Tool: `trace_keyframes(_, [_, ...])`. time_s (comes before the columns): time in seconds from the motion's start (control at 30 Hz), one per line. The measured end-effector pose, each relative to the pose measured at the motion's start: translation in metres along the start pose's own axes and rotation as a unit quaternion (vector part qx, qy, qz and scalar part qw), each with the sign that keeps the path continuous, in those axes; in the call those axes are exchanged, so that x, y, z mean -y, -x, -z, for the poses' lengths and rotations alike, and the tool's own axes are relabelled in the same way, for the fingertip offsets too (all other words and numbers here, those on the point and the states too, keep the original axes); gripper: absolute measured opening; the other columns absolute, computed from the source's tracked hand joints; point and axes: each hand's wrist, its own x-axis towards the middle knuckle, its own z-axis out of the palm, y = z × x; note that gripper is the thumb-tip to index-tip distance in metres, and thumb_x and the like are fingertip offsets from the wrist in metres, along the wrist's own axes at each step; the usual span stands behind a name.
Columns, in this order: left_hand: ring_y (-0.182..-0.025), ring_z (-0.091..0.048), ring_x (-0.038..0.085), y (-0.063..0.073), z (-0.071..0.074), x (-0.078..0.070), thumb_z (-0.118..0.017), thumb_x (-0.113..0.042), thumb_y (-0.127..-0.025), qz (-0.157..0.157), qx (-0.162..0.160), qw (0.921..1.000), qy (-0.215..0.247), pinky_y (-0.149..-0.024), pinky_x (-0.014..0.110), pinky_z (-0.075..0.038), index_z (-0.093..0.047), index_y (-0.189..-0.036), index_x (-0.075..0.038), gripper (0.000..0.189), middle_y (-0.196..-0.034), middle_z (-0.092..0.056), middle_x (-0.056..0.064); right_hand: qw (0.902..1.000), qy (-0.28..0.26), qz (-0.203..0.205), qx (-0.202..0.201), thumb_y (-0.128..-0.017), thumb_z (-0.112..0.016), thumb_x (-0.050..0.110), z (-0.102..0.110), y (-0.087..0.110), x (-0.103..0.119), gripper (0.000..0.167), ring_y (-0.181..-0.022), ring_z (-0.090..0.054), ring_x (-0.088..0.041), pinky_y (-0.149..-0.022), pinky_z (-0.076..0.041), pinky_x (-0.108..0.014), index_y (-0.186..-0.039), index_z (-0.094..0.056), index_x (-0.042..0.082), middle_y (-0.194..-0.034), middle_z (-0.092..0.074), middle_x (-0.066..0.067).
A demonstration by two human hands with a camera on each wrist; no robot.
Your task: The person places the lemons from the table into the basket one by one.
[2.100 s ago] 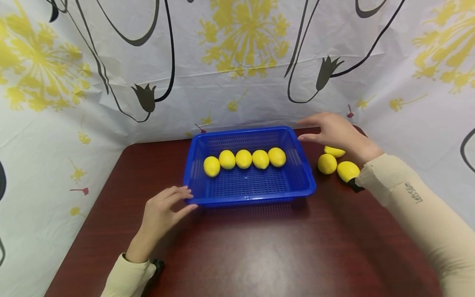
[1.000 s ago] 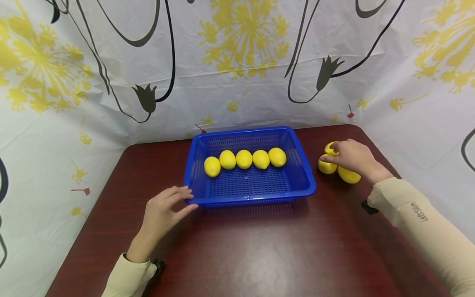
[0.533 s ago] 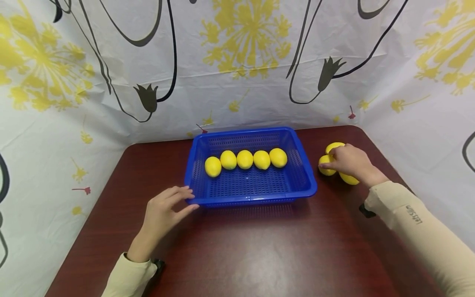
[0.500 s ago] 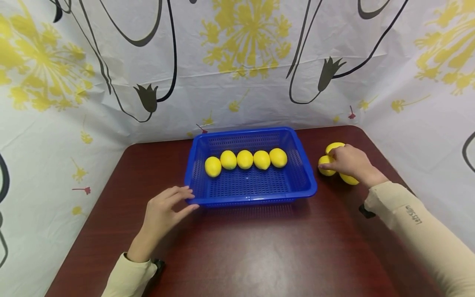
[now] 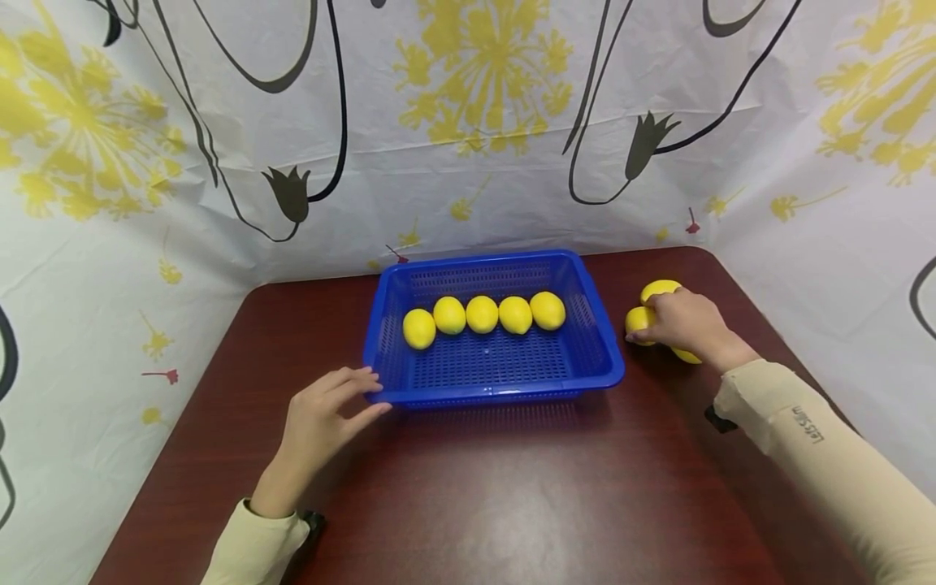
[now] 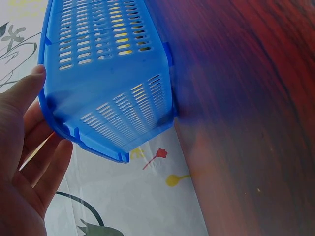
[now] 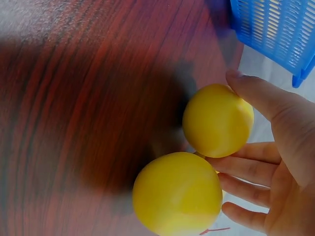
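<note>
At the near left corner of a blue plastic basket [image 5: 486, 394], my left hand [image 5: 318, 418] holds the rim, thumb on the near side and fingers on the left side. In the left wrist view the thumb tip and fingertips meet the basket's rim [image 6: 49, 110]. A row of several yellow lemons [image 5: 481, 314] lies inside. To the right of the basket, my right hand [image 5: 683, 321] grips a lemon [image 7: 218, 120] between thumb and fingers. Another lemon [image 7: 177, 191] sits right by its fingers, partly hidden in the head view, and a third lemon [image 5: 660, 288] lies behind.
The basket stands on a dark red-brown wooden table [image 5: 468, 496] near its back edge. A white sheet [image 5: 468, 187] with yellow and dark flower prints hangs behind the table and along both sides.
My right hand has moved from the basket's right rim over to the loose lemons, come down and taken hold of one, shifting it slightly left. My left hand keeps its place at the corner.
</note>
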Motion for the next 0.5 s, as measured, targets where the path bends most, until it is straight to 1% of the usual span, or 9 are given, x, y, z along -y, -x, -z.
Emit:
trace_keyframes(0.17, [-0.101,-0.073,0.018,0.001,-0.0009,0.0005,-0.091,-0.029,-0.068,0.0,-0.002,1.0,0.002,-0.087,0.038,-0.059,-0.076,-0.095,-0.014,0.035,-0.099,-0.076,0.001,1.0,0.0,-0.004,0.0,-0.08,-0.074,0.051,-0.0007,0.0001,0.0013,0.051,-0.07,-0.053,-0.028,-0.052,-0.044,-0.036,-0.097,-0.067,0.004,-0.073,-0.061,-0.009])
trace_keyframes(0.27, [-0.101,-0.073,0.02,0.0014,-0.0015,0.0011,-0.091,-0.028,-0.066,-0.003,-0.006,1.0,0.003,-0.086,0.039,-0.059,-0.076,-0.095,-0.013,0.035,-0.099,-0.076,0.002,1.0,0.0,-0.005,0.001,-0.079,-0.075,0.051,-0.0012,0.0001,0.002,0.052,-0.07,-0.053,-0.029,-0.052,-0.044,-0.037,-0.099,-0.066,0.003,-0.074,-0.061,-0.009])
trace_keyframes(0.5, [-0.102,-0.073,0.019,0.0008,-0.0014,0.0013,-0.091,-0.028,-0.067,-0.002,-0.004,1.0,0.002,-0.087,0.038,-0.059,-0.076,-0.096,-0.014,0.035,-0.1,-0.076,0.001,1.0,-0.003,0.003,0.002,-0.074,-0.08,0.05,-0.0023,0.0023,0.0046,0.051,-0.067,-0.052,-0.028,-0.054,-0.044,-0.039,-0.09,-0.064,0.005,-0.068,-0.058,-0.006])
